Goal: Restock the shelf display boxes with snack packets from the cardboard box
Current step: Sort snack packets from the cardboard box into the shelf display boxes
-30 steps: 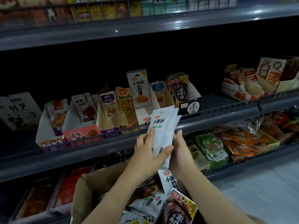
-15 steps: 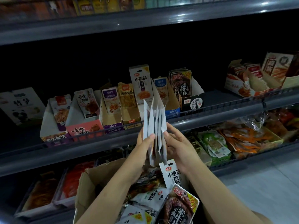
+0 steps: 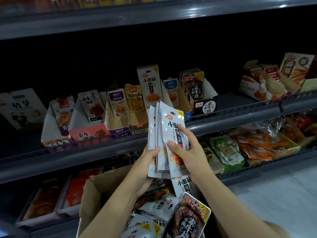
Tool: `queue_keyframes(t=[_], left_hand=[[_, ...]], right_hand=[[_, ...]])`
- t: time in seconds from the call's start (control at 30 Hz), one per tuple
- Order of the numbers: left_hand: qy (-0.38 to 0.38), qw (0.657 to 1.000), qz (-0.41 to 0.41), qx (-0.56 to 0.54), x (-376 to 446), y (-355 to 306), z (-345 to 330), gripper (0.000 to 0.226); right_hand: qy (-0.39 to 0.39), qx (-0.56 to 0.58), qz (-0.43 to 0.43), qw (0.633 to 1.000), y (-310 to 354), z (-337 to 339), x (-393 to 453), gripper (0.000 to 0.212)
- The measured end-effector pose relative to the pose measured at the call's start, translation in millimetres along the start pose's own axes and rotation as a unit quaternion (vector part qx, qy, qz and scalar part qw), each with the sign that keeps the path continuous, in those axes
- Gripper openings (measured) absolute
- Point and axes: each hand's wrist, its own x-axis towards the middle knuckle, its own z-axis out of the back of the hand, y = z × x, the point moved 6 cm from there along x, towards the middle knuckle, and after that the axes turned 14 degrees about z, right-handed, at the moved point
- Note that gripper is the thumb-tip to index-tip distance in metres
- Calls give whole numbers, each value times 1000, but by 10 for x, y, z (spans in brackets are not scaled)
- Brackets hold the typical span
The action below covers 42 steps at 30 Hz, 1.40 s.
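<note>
Since half a second ago the stack of white snack packets [image 3: 167, 140] has turned from edge-on to face the camera. The left hand [image 3: 148, 162] grips its lower left edge; the right hand [image 3: 186, 152] clasps the front packet, thumb across its face. The stack is held above the cardboard box [image 3: 96, 194], just below the matching white display box [image 3: 151, 86], which seems partly empty. The step is squaring the stack; next it must be lifted into that box upright.
</note>
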Motion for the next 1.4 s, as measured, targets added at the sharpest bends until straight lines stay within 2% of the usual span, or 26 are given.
queue_keyframes(t=[0.13,0.3,0.4,0.57,0.67,0.77,0.9,0.93,1.0,1.07,1.17,1.33,1.4], left_hand=[[-11,1000,-24,-5,-23,23,58,38],[-46,997,-48,40,-21,-19,122,40],[-67,992,-71,86,-13,-20,96,60],[-56,995,-77,41,43,29,66,72],[-55,994,-80,45,66,76,30,59],[-84,994,-65,-7,120,82,120,44],[-89,993,-43,-67,150,11,134,37],[-94,992,-47,-73,159,-22,120,36],[-96,991,-61,-72,198,-90,80,29],[-100,992,-73,-35,243,-169,41,28],[-93,990,-74,77,237,-346,-30,55],[-150,939,-116,286,314,-1041,-37,29],[-162,925,-134,315,432,-1328,-47,22]], right_hand=[[18,-63,22,998,-2,-55,-10,75],[27,-161,64,984,118,-57,-51,61],[38,-196,80,977,142,-113,-90,58],[38,-246,96,964,130,-159,-128,41],[52,-261,71,961,101,-167,-142,41],[86,-219,42,971,120,-143,-108,48],[92,-179,-2,980,141,-1,27,81],[100,-153,-12,983,142,-16,37,84],[119,-113,-5,986,139,-81,49,76],[115,-100,9,988,161,-88,90,68],[92,-78,30,992,204,-19,243,72],[101,-120,74,985,414,-64,703,68],[113,-158,101,976,533,-114,999,67]])
